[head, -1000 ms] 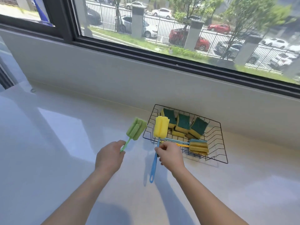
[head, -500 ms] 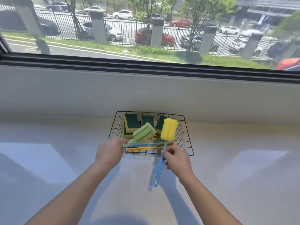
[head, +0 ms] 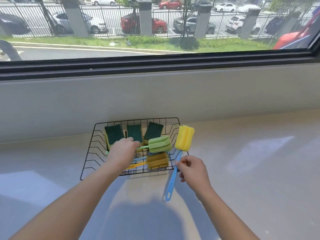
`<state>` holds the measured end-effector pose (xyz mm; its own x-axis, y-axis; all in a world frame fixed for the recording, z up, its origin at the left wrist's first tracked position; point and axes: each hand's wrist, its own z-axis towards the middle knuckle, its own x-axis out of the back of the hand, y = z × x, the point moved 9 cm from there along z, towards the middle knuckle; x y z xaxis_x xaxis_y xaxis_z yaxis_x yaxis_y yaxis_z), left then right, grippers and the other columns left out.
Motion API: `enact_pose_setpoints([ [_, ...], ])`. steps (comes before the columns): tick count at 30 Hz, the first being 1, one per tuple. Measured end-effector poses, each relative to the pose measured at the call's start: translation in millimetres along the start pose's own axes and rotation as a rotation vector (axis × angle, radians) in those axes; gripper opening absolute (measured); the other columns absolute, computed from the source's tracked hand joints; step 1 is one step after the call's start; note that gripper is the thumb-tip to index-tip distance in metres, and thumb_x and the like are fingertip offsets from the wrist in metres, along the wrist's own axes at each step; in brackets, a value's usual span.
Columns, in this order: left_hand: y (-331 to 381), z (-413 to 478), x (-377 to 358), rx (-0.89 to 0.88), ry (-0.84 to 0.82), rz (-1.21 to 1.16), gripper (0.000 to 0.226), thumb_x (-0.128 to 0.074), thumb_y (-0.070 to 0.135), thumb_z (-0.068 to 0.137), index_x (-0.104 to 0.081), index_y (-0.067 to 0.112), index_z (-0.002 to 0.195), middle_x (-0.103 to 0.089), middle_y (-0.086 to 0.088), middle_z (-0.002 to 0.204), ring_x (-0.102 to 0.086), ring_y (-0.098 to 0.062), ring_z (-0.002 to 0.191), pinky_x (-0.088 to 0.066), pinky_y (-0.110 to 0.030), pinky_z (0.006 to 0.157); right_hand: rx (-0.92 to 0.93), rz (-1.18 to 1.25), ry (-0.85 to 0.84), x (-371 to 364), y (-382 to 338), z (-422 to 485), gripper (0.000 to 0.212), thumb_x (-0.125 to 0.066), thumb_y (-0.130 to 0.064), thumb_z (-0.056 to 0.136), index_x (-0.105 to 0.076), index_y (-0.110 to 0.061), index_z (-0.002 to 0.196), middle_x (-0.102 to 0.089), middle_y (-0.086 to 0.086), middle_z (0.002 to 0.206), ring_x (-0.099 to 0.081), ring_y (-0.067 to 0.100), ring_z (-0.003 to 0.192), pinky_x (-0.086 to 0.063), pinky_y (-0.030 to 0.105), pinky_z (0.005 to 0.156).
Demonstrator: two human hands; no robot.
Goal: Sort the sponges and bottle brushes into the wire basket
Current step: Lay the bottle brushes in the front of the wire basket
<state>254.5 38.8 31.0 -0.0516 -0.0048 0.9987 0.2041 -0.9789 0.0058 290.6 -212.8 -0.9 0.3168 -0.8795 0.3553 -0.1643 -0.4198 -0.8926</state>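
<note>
A: What does the left hand have?
B: It's closed around the handle of the green brush, whose ridged foam head lies sideways just right of the fingers, over the wire basket.
A: And the right hand?
B: It's pinching the blue handle of the yellow brush; the foam head stands above the hand, by the basket's right rim.
A: Sponges?
B: Three green-topped sponges stand beyond the left hand; a stacked yellow sponge lies just right of it.
</note>
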Motion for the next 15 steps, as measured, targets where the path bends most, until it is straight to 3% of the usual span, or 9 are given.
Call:
enact_pose_setpoints([
  [3,1.4,5.1,-11.8,0.006,-0.036,-0.004,0.034,-0.063,0.005,0.086,-0.064,0.027,0.113,-0.055,0.004,0.084,-0.053,-0.017,0.078,-0.052,-0.032,0.061,-0.033,0.041,-0.002,0.7,10.0,3.2,0.017,-0.070,-0.019,0.090,-0.068,-0.009,0.077,-0.067,0.005,0.065,-0.059,0.013,0.051,-0.056,0.032,0.054],
  [8,-4.7,6.8,-19.3,0.020,-0.022,-0.009,0.036,-0.062,0.008,0.088,-0.063,0.028,0.118,-0.058,0.003,0.089,-0.054,-0.019,0.082,-0.048,-0.031,0.064,-0.063,0.081,-0.002,-1.3,20.5,5.5,0.017,-0.071,-0.019,0.090,-0.067,-0.010,0.076,-0.067,0.002,0.063,-0.057,0.013,0.050,-0.053,0.029,0.052],
  [15,-18.3,-8.8,-16.1,0.108,-0.004,-0.115,0.027,-0.055,0.012,0.092,-0.065,0.022,0.115,-0.060,-0.001,0.093,-0.056,-0.024,0.086,-0.054,-0.040,0.072,-0.062,0.145,0.001,-10.0,16.2,1.7,0.015,-0.071,-0.016,0.090,-0.069,-0.010,0.076,-0.063,-0.003,0.055,-0.057,0.014,0.050,-0.052,0.028,0.050],
])
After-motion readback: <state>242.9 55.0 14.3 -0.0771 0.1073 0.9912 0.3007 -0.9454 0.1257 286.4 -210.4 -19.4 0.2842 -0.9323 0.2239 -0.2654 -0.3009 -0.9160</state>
